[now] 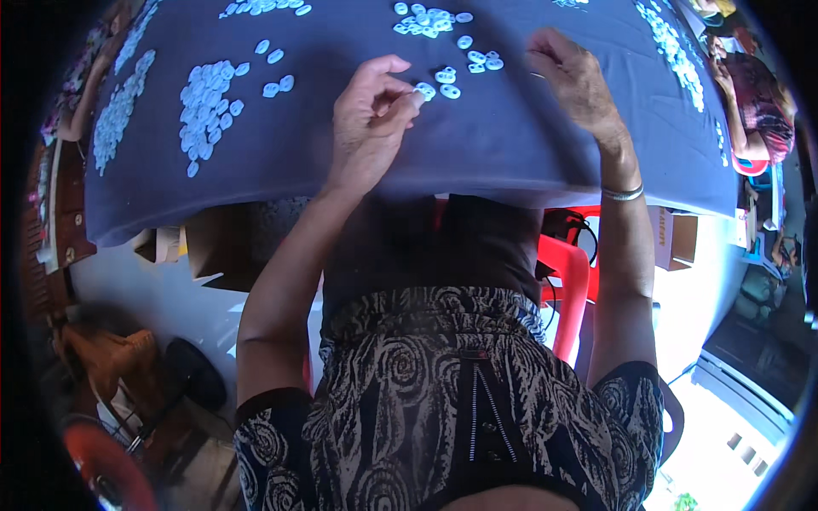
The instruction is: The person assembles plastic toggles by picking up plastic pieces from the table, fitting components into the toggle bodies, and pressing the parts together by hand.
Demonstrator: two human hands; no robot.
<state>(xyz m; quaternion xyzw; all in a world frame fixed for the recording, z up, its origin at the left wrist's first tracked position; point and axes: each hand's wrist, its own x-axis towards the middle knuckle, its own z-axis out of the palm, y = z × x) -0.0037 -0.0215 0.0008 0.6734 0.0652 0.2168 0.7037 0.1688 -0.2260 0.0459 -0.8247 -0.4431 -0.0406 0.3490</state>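
Dark, pale-swirled top, black-edged short sleeves, silvery right-wrist bracelet.

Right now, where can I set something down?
Free: dark cloth between left hand and right hand, nearer than loose pieces; also between left hand and pale pile, nearer than two strays. Crowded: pale pile, far cluster.

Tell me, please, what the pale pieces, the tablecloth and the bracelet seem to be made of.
Pale pieces: probably hard plastic, smooth-looking; they're uniform, rounded and bright, though ceramic isn't ruled out.
Tablecloth: apparently matt fabric, judging by its soft creases and draped edge.
Bracelet: likely polished metal, from its silvery shine.
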